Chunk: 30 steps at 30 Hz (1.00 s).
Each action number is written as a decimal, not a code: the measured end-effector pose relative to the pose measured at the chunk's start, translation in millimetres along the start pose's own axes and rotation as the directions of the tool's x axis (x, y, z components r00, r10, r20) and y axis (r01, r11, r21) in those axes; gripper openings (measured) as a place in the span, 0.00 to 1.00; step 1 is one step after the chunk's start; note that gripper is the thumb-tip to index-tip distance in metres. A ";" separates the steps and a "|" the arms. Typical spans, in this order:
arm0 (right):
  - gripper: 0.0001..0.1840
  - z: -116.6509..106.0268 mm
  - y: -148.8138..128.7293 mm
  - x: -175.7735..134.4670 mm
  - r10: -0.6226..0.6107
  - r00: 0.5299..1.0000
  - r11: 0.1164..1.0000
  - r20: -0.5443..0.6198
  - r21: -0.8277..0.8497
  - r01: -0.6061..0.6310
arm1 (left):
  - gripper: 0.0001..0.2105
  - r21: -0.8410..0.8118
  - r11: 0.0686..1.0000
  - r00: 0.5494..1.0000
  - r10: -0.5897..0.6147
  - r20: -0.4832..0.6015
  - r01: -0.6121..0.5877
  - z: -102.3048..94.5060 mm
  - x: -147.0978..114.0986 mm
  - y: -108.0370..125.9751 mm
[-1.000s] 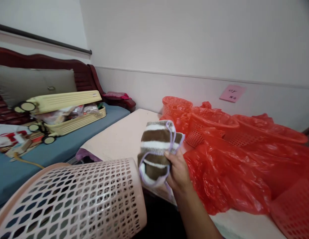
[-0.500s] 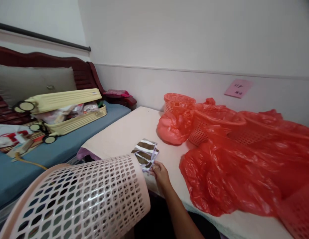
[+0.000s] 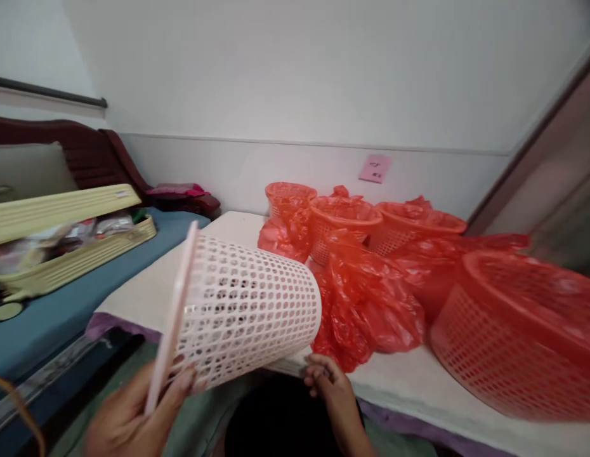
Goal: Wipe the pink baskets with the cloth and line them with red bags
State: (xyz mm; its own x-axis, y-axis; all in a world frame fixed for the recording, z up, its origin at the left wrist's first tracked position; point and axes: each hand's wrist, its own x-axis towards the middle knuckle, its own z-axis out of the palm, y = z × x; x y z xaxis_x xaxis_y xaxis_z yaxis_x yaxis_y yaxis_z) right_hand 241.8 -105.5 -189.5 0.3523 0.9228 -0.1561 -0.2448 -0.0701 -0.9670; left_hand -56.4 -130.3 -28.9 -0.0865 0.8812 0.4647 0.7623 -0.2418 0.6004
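Head view: our left hand point(image 3: 133, 412) holds the pink basket point(image 3: 252, 304) tilted, fingers pinching its rim; our right hand point(image 3: 328, 381), fingers curled together, hangs near a red bag point(image 3: 378, 304)

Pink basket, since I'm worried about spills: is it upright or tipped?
Tipped: the pink basket is held sideways, its rim toward the picture's left and base toward the right, the left hand gripping the rim.

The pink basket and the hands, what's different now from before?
The pink basket has swung right, toward the red bags, and the left hand now shows gripping its rim. The right hand has let go of the striped cloth, which is out of sight now, and has drawn back. The red baskets and yellow suitcase stayed put; the view turned right.
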 end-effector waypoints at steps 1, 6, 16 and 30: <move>0.23 -13.3 -6.9 0.9 -0.016 1.000 1.000 -0.026 -0.017 0.016 | 0.10 -0.062 0.992 0.992 0.114 0.056 -0.110 9.1 12.5 10.6; 0.22 -71.4 -32.3 11.1 -0.143 0.970 0.981 -0.195 -0.157 0.113 | 0.09 -0.134 0.899 0.861 0.438 0.258 -0.417 44.0 53.6 42.4; 0.36 -64.6 -41.6 56.6 -0.435 0.900 0.726 -0.038 -0.606 0.325 | 0.12 0.133 0.833 0.800 0.453 0.393 -0.537 56.8 94.1 46.5; 0.20 -48.2 -1.5 75.5 -0.428 0.898 0.703 -0.101 -0.662 0.261 | 0.13 0.213 0.727 0.656 0.402 0.639 -0.653 68.8 126.3 95.3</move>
State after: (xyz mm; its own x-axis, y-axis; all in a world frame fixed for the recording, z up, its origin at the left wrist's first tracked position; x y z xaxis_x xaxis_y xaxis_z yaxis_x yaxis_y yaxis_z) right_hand 312.3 -54.0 -209.5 0.5126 0.8204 0.2533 0.5172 -0.0595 -0.8538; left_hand 49.4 -14.1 42.3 0.6598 0.7400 0.1304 0.7469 -0.6649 -0.0058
